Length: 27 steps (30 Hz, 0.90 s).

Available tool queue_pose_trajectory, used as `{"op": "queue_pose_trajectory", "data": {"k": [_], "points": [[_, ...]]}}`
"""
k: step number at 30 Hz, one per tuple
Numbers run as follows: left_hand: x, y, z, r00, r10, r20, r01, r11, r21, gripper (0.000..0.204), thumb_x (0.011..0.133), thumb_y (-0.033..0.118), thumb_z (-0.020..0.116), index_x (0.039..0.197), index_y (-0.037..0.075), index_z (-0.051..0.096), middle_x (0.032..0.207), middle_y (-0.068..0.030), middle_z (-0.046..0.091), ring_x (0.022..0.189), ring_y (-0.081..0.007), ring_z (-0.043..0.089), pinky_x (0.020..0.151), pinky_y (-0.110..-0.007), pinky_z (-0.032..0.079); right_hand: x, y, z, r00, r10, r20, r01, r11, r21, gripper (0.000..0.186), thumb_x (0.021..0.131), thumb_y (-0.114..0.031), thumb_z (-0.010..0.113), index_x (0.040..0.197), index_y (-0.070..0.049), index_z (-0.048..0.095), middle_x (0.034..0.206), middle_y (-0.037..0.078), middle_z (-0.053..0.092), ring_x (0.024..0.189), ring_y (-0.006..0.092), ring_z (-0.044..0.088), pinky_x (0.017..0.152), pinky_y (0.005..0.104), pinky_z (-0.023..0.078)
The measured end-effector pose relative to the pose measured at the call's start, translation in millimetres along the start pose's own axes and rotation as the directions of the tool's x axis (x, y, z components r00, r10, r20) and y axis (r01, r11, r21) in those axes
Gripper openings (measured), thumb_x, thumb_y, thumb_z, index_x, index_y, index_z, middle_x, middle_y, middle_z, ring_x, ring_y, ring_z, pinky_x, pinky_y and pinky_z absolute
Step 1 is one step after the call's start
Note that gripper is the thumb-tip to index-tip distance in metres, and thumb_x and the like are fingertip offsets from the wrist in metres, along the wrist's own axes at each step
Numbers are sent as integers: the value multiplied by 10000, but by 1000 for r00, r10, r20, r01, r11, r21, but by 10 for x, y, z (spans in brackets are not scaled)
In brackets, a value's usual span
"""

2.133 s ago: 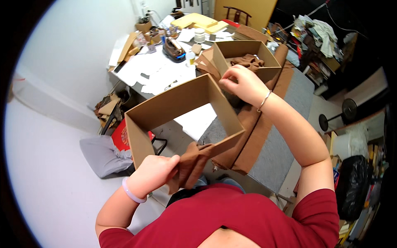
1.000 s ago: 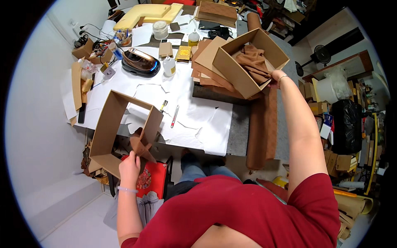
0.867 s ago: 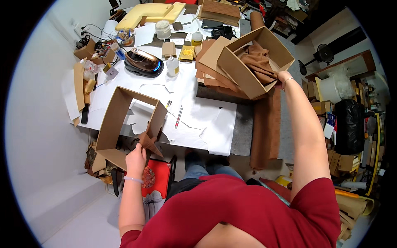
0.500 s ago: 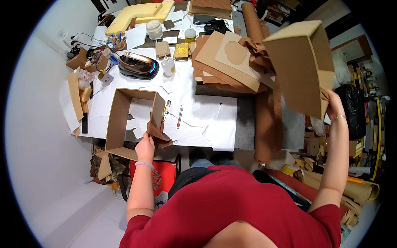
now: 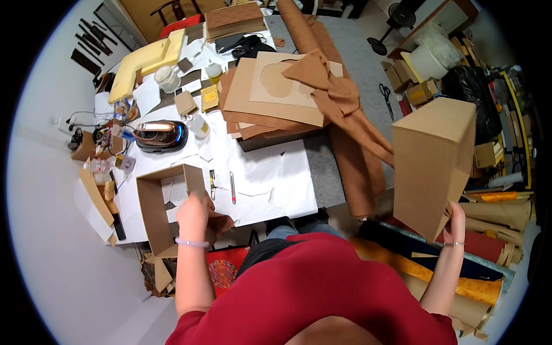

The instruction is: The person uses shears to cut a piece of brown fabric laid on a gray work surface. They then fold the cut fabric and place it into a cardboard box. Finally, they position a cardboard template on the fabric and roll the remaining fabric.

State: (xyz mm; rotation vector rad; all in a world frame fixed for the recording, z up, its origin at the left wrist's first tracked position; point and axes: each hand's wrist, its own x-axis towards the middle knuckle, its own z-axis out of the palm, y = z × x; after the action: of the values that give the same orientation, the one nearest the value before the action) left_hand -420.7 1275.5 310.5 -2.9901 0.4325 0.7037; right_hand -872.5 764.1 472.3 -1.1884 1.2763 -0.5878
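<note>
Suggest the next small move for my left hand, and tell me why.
I'd probably set the cardboard frame in your left hand farther in on the white paper: its near end appears to overhang the table edge, and your right hand holds the tan box, so resting the frame could free a hand.

A cardboard frame (image 5: 152,210) is gripped by the left hand (image 5: 194,213) at the near edge of a worktable (image 5: 329,178), while a cardboard box (image 5: 428,158) is held well apart by the right hand (image 5: 454,221). Brown cloth (image 5: 344,95) is draped over stacked boards (image 5: 244,109); an iron (image 5: 162,137) is set beyond the frame.
</note>
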Motion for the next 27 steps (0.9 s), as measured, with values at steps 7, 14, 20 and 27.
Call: {"op": "queue_pose_trajectory", "data": {"k": [7, 14, 20, 27], "points": [[1064, 2507, -499, 376, 640, -670, -822, 564, 77, 552, 875, 346, 712, 1310, 45, 554, 1417, -189, 503, 1292, -389, 486, 1099, -498, 380, -635, -142, -970, 967, -113, -227, 189, 917, 350, 372, 1011, -283, 546, 1275, -22, 571, 1254, 89, 625, 1096, 230, 615, 916, 377, 528], [1582, 3630, -244, 459, 762, -458, -776, 594, 212, 694, 868, 490, 676, 1397, 79, 496, 1499, -153, 425, 1389, -363, 395, 1156, -619, 215, -1146, -352, -1844, 895, -191, -403, 322, 902, 288, 378, 1010, -287, 549, 1279, -22, 569, 1259, 91, 621, 1100, 232, 613, 917, 376, 529], [1500, 3786, -63, 399, 792, -462, -823, 532, 200, 587, 804, 369, 739, 1278, 66, 570, 1141, -113, 603, 1134, -303, 579, 1141, -591, 262, -1184, -220, -2247, 865, -179, -468, 341, 894, 289, 382, 1010, -291, 551, 1281, -22, 567, 1263, 92, 618, 1103, 233, 611, 918, 375, 530], [1209, 3868, -129, 464, 792, -396, -804, 565, 188, 618, 614, 318, 867, 1135, 85, 630, 1078, -138, 583, 1068, -341, 577, 958, -501, 404, -593, -156, -2443, 903, -173, -393, 311, 894, 321, 388, 1010, -295, 554, 1284, -22, 564, 1268, 94, 614, 1107, 235, 609, 918, 374, 530]]}}
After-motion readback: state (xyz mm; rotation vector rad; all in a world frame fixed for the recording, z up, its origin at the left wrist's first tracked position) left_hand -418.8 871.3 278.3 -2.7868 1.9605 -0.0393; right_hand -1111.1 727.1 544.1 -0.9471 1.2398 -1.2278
